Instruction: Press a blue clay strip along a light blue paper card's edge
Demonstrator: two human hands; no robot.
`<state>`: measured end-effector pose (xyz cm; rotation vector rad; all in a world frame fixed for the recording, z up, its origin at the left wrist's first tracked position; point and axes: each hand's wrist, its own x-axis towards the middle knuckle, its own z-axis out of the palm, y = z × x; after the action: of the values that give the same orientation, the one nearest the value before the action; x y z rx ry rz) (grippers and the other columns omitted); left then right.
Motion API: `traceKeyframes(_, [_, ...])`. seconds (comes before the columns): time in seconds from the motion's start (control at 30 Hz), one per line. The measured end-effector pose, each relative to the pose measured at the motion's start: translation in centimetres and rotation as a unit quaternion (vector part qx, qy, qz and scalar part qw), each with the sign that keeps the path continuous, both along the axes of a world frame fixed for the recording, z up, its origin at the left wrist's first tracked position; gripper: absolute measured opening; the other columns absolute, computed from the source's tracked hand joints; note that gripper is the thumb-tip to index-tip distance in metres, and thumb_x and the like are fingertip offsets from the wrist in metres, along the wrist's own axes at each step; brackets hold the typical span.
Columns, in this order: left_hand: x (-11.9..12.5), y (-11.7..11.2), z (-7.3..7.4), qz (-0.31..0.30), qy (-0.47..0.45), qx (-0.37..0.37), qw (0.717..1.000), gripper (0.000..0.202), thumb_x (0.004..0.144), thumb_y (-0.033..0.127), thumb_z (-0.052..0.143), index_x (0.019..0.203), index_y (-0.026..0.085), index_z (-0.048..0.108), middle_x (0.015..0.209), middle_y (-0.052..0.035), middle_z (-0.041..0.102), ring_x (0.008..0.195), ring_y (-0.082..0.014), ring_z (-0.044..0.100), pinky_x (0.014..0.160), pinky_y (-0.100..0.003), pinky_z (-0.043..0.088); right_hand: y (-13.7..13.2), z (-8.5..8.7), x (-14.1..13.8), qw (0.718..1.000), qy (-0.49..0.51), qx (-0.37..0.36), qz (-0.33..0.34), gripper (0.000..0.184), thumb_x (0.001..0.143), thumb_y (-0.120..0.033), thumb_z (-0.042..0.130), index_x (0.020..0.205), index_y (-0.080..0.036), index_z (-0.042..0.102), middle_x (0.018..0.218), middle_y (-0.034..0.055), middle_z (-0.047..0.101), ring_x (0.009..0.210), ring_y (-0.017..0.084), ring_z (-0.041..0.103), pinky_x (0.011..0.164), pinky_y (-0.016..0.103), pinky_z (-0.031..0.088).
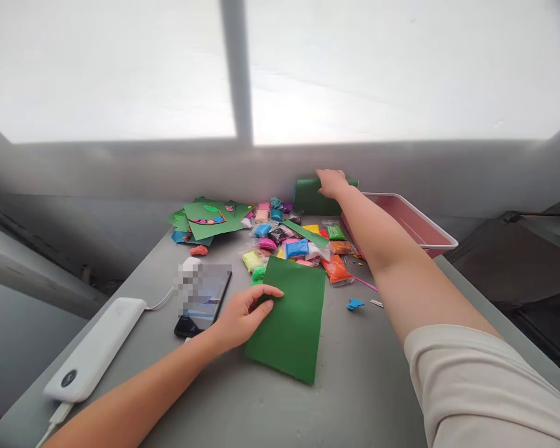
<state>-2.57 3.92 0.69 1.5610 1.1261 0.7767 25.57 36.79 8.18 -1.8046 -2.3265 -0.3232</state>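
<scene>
My left hand lies over the left edge of a dark green sheet, thumb and index finger apart on top of it; its other fingers are mostly hidden. The sheet's far edge meets the small packets of coloured clay. At the back, my right hand reaches over a partly rolled green sheet by the wall, its fingers bent around the top edge. A narrow green strip rests across the clay packets. A scrap of blue clay sits right of the front sheet.
A pink basket with a white rim stands beneath my right forearm. Decorated green sheets are piled at the back left, near an orange clay lump. Left of my hand lie a phone and a cabled white power bank.
</scene>
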Motion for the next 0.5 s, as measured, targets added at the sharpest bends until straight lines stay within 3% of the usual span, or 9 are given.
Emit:
traceKeyframes(0.13, [0.1, -0.8, 0.0, -0.026, 0.021, -0.036, 0.999, 0.052, 0.087, 0.056, 0.059, 0.12, 0.017, 0.066, 0.091, -0.0056, 0.064, 0.073, -0.0174, 0.056, 0.064, -0.028, 0.045, -1.4, 0.8, -0.2, 0.995, 0.082, 0.033, 0.038, 0.022, 0.091, -0.023, 0.065, 0.108, -0.011, 0.068, 0.117, 0.016, 0.066, 0.112, 0.03, 0.061, 0.101, 0.049, 0.046])
traceKeyframes(0.2, [0.2, -1.4, 0.6, -0.064, 0.075, -0.031, 0.995, 0.058, 0.09, 0.057, 0.055, 0.132, 0.018, 0.061, 0.083, -0.0031, 0.061, 0.071, -0.0172, 0.054, 0.062, -0.028, 0.042, -2.9, 2.7, 0.4, 0.985, 0.143, 0.073, 0.067, 0.014, 0.088, -0.019, 0.062, 0.098, -0.011, 0.07, 0.112, 0.0176, 0.067, 0.112, 0.033, 0.059, 0.102, 0.049, 0.04])
traceKeyframes(0.3, [0.3, -2.1, 2.1, -0.119, 0.22, 0.012, 0.968, 0.068, 0.093, 0.059, 0.05, 0.152, 0.025, 0.043, 0.067, 0.0022, 0.053, 0.063, -0.0176, 0.051, 0.058, -0.027, 0.035, -6.5, 5.9, 1.7, 0.95, 0.251, 0.15, 0.106, 0.018, 0.092, -0.028, 0.057, 0.101, -0.015, 0.065, 0.114, 0.013, 0.066, 0.109, 0.029, 0.057, 0.097, 0.044, 0.042])
traceKeyframes(0.37, [0.1, -2.4, 3.3, -0.107, 0.322, 0.057, 0.939, 0.072, 0.093, 0.061, 0.049, 0.155, 0.026, 0.039, 0.064, 0.0016, 0.056, 0.062, -0.02, 0.053, 0.057, -0.028, 0.032, -10.2, 7.2, 2.2, 0.917, 0.324, 0.186, 0.139, 0.026, 0.093, -0.041, 0.057, 0.105, -0.018, 0.062, 0.113, 0.0083, 0.067, 0.107, 0.024, 0.058, 0.095, 0.042, 0.046])
traceKeyframes(0.43, [-0.3, -2.4, 4.7, -0.03, 0.377, 0.121, 0.918, 0.07, 0.093, 0.063, 0.047, 0.152, 0.026, 0.044, 0.069, -0.0018, 0.062, 0.066, -0.0228, 0.057, 0.058, -0.03, 0.035, -15.0, 7.4, 1.9, 0.858, 0.426, 0.198, 0.209, 0.037, 0.091, -0.051, 0.06, 0.114, -0.023, 0.059, 0.117, 0.0036, 0.067, 0.109, 0.021, 0.061, 0.096, 0.042, 0.051])
traceKeyframes(0.47, [-0.5, -2.4, 5.3, 0.014, 0.362, 0.157, 0.919, 0.065, 0.093, 0.062, 0.046, 0.148, 0.027, 0.048, 0.081, -0.0042, 0.067, 0.072, -0.0233, 0.06, 0.061, -0.03, 0.039, -17.7, 7.2, 1.6, 0.83, 0.465, 0.192, 0.239, 0.04, 0.09, -0.055, 0.059, 0.118, -0.027, 0.058, 0.124, 0.001, 0.066, 0.114, 0.02, 0.062, 0.097, 0.041, 0.052])
traceKeyframes(0.5, [-0.6, -2.4, 5.9, 0.043, 0.321, 0.199, 0.925, 0.064, 0.092, 0.063, 0.049, 0.146, 0.028, 0.05, 0.099, -0.0071, 0.069, 0.084, -0.025, 0.063, 0.066, -0.032, 0.044, -20.4, 6.7, 1.0, 0.76, 0.565, 0.141, 0.288, 0.041, 0.084, -0.054, 0.069, 0.115, -0.028, 0.061, 0.127, 0.0005, 0.067, 0.119, 0.023, 0.062, 0.1, 0.044, 0.052])
